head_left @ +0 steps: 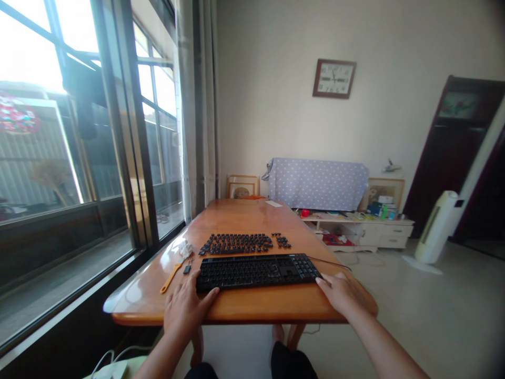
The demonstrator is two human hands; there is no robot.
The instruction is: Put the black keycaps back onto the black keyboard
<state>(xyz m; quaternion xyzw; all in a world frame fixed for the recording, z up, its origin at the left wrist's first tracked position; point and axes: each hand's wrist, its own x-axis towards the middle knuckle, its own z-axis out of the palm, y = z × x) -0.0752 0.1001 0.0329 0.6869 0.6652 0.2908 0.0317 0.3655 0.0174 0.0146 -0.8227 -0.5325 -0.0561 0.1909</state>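
A black keyboard (258,270) lies near the front edge of a wooden table (244,308). Behind it, loose black keycaps (236,243) are laid out in rows, with a smaller group (282,241) to their right. My left hand (185,305) rests flat on the table at the keyboard's left front corner, fingers stretched out and touching its edge. My right hand (341,292) lies at the keyboard's right end, fingers extended against it. Neither hand holds anything.
An orange tool (171,277), a small dark item (187,269) and a crumpled clear wrapper (184,248) lie left of the keyboard. Large windows run along the left. A covered object (317,184) on a low white cabinet (365,231), a white fan tower (436,226) and a wall clock (334,78) stand behind.
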